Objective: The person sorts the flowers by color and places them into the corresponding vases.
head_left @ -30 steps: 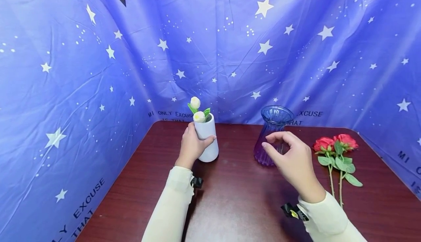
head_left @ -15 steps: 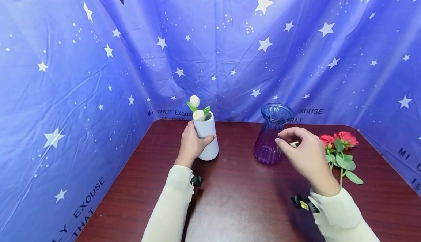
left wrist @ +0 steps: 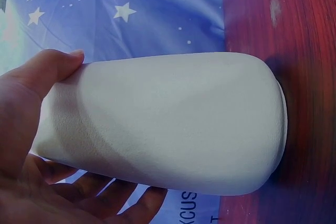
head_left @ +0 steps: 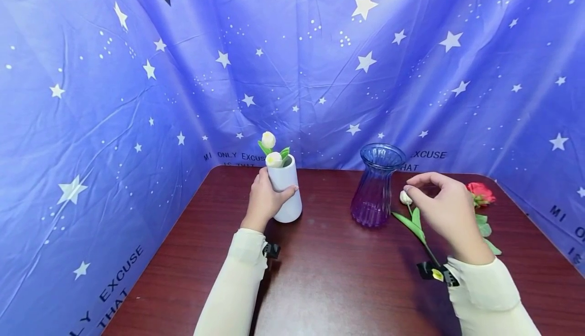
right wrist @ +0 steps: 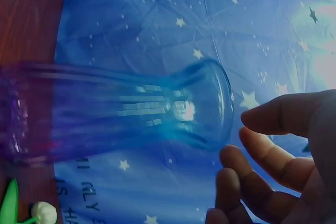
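My left hand (head_left: 266, 201) grips a white vase (head_left: 290, 208) standing on the table, thumb on one side and fingers round the other. Two white tulips (head_left: 274, 160) with green leaves poke out of its mouth. To the right stands a ribbed glass vase (head_left: 371, 201), blue above and purple below, with no flowers in it. My right hand (head_left: 450, 216) hangs in the air just right of this vase, fingers loosely bent and holding nothing. Below it lies another white tulip (head_left: 416, 226), partly hidden by the wrist. The right wrist view shows thumb and fingertips apart beyond the glass rim (right wrist: 227, 106).
Red roses (head_left: 481, 193) with green leaves lie on the table's right side, mostly covered by my right hand. The dark red wooden table (head_left: 329, 275) ends at a blue star-printed cloth (head_left: 297, 72) that hangs behind and on both sides.
My right hand has moved right, away from the glass vase, so the tulip lying on the table now shows and the roses are more covered. My left hand keeps its grip on the white vase.
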{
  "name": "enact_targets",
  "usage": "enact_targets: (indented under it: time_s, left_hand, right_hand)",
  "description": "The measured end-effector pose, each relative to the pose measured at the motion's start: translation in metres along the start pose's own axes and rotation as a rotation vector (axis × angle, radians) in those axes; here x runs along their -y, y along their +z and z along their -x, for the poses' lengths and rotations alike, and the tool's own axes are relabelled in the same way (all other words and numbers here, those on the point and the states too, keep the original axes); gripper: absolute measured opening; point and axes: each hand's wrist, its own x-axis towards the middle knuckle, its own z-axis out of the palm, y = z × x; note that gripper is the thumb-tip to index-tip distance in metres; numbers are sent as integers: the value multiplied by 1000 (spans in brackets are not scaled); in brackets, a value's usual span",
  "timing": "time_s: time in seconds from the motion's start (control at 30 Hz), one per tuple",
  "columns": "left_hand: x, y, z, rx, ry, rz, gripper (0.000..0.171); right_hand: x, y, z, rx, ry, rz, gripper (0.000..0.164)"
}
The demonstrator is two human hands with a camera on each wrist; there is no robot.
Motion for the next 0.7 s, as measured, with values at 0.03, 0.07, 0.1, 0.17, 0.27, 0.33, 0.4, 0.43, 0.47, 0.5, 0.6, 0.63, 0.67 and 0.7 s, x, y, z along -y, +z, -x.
enact_targets:
  time_s: [0.03, 0.07, 0.1, 0.17, 0.27, 0.33, 0.4, 0.43, 0.47, 0.5, 0.6, 0.63, 0.67, 0.7]
  left_hand:
    - [0, 0, 0, 1, -2, 1, 89]
    - [0, 0, 0, 3, -3, 2, 89]
    - [0, 0, 0, 4, -3, 5, 89]
    - [0, 0, 0, 4, -6, 7, 89]
    - [0, 0, 0, 5, -5, 5, 89]
    - [-1, 0, -1, 7, -6, 5, 89]
    - [0, 0, -1, 9, -8, 6, 89]
    - [0, 0, -1, 8, -10, 5, 89]
    - [0, 0, -1, 7, -10, 5, 89]
    - [0, 0, -1, 5, -11, 6, 89]
    - [1, 0, 0, 4, -12, 4, 89]
    - [0, 0, 0, 5, -11, 3, 89]
    - [0, 0, 0, 6, -11, 4, 89]
    - [0, -1, 0, 7, -10, 5, 90]
  right_hand:
    - [-2, -2, -1, 5, 9, 8, 10]
    - [-4, -3, -1, 12, 19, 16, 11]
    - [-5, -5, -2, 18, 30, 26, 13]
    - [-8, -7, -3, 30, 54, 46, 15]
    - [-13, -9, -4, 44, 74, 72, 19]
    - [-18, -7, -5, 58, 77, 85, 20]
    - [-24, -4, -7, 74, 70, 95, 21]
    - [-27, -2, -8, 83, 65, 99, 21]
    - [-30, 0, -8, 94, 60, 103, 21]
    - [-33, 2, -9, 106, 57, 110, 22]
    - [-40, 6, -10, 135, 59, 129, 22]
    - [-42, 7, -10, 149, 66, 136, 22]
    - [-44, 8, -10, 166, 73, 144, 23]
    - [-45, 9, -10, 181, 79, 149, 24]
